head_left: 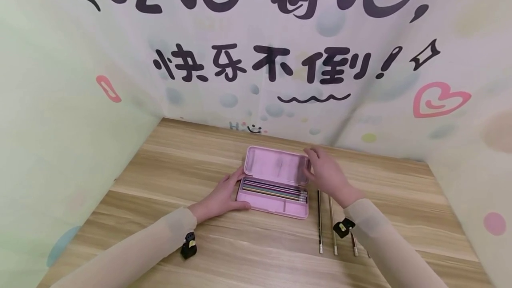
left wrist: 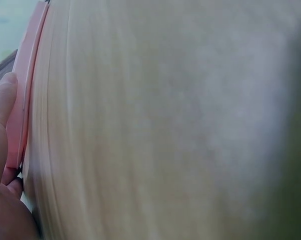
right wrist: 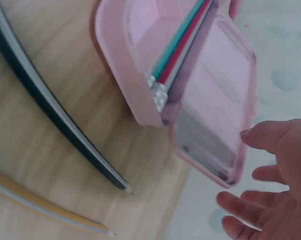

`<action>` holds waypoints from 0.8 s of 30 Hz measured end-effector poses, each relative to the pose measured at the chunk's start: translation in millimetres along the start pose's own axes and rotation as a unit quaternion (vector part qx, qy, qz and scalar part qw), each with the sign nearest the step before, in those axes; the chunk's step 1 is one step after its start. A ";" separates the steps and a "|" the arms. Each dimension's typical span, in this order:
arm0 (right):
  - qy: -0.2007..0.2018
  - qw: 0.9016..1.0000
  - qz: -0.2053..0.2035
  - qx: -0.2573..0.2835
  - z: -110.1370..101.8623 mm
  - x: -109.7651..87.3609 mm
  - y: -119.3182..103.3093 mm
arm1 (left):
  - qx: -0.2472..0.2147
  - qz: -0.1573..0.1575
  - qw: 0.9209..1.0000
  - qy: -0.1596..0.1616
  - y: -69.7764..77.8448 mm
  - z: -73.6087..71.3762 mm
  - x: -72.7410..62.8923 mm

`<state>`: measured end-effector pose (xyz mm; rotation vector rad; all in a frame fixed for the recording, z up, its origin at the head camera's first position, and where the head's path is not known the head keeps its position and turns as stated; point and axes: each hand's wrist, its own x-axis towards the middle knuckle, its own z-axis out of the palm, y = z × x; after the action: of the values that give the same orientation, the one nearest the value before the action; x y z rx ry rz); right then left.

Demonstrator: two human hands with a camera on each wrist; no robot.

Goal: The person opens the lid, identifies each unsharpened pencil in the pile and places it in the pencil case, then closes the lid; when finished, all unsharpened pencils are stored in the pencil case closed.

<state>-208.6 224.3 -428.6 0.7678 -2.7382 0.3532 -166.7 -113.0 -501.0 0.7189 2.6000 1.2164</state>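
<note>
A pink pencil case [head_left: 264, 202] lies on the table with its lid [head_left: 272, 163] raised at the back. Several pencils [head_left: 272, 189] lie side by side in its rear compartment, eraser ends to the right. My left hand [head_left: 218, 197] holds the case's left end, with the thumb [left wrist: 3, 97] along the front wall and the fingers around the far side. At the lid's right edge is my right hand [head_left: 330, 174], its fingers spread and loosely bent. In the right wrist view, the thumb [right wrist: 268, 135] touches or nearly touches the lid's rim.
Right of the case, several loose pencils lie on the wooden table [head_left: 180, 159], among them a dark pencil [head_left: 319, 221] and a yellowish pencil [head_left: 333, 226]. Others are partly under the right forearm. A printed cloth backdrop [head_left: 240, 110] stands behind the table.
</note>
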 end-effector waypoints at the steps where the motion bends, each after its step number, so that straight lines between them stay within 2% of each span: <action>1: -0.006 1.000 0.001 0.003 2.6 -1.2 1.0 | 0.000 0.000 1.000 0.000 0.3 0.3 0.0; 7: -0.036 0.999 0.000 0.028 6.3 -5.6 -2.5 | 0.000 0.000 1.000 -0.003 -0.5 2.4 -0.3; 15: -0.047 0.996 0.018 0.069 -10.4 -12.0 -17.3 | 0.003 0.008 1.000 0.008 -0.9 -1.1 -0.8; 24: -0.028 0.997 -0.043 0.056 -24.6 -37.0 -30.9 | 0.000 -0.007 1.000 0.001 0.8 -1.5 -0.9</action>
<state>-156.9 223.5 -412.8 0.9343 -2.7456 0.4762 -166.2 -114.0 -499.4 0.6984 2.6014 1.2146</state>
